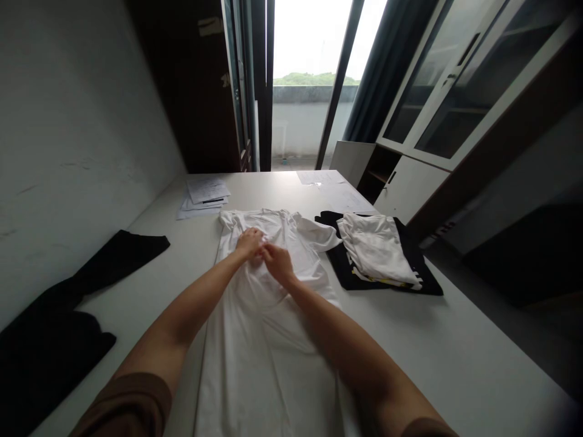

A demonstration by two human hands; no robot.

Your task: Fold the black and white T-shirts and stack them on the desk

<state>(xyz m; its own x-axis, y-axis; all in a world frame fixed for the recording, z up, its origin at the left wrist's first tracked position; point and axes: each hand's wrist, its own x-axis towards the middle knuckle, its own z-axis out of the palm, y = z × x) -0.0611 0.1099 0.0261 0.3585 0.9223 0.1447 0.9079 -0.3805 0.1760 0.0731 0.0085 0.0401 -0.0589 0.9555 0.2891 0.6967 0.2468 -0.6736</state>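
White shirt (273, 364) lying stretched out on the desk (455, 358), running off the bottom of my view. I've got the left hand (249, 242) and right hand (279, 263) close together on its upper part, but honestly can't tell from here if they're pinching cloth. Folded white top (378, 249) on black clothes (336, 264) sits just to the right.

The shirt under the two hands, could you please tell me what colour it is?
The shirt is white, as shown best in the head view.
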